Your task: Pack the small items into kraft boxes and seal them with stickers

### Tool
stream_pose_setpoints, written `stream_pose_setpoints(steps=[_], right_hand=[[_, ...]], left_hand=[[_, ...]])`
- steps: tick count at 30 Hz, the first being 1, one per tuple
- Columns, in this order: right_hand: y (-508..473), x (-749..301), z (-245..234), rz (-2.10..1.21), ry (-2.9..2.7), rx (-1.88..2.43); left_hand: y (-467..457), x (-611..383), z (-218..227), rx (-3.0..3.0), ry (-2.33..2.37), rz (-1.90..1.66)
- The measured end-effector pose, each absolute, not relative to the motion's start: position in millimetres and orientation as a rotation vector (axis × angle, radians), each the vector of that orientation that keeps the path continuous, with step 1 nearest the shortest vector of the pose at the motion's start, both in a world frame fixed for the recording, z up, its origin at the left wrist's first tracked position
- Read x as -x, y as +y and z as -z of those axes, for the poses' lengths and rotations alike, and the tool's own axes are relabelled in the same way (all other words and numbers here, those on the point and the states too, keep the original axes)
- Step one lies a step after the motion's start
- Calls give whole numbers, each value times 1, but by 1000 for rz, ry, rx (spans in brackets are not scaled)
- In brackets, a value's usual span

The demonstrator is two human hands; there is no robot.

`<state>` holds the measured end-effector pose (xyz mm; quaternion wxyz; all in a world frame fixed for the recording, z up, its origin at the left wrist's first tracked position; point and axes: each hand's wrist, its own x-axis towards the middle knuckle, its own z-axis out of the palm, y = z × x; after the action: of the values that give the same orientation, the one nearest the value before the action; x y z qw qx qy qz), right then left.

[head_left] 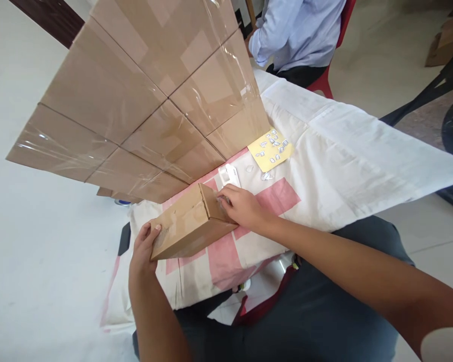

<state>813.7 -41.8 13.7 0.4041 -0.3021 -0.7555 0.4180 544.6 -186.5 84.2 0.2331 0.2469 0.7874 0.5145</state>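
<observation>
A small brown cardboard box (186,223) lies on the white and pink cloth (324,166) over the table in front of me. My left hand (144,247) grips the box's near end, thumb on top and fingers curled round it. My right hand (241,205) rests on the box's far right end, fingers bent and pressed against the cardboard by a patch of clear tape. Just beyond that hand lies a small white plastic piece (228,175).
A tall stack of taped cardboard boxes (143,95) stands at the left and back. A yellow sheet (270,149) with several small pieces lies on the cloth. A person in a light blue shirt (294,30) sits on a red chair across the table.
</observation>
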Motion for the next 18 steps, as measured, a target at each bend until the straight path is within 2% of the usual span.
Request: stream_pose_setpoints(steps=[18], right_hand=[[-43, -810, -14, -1175, -1799, 673]], left_hand=[[-187, -548, -83, -668, 2179, -1444]])
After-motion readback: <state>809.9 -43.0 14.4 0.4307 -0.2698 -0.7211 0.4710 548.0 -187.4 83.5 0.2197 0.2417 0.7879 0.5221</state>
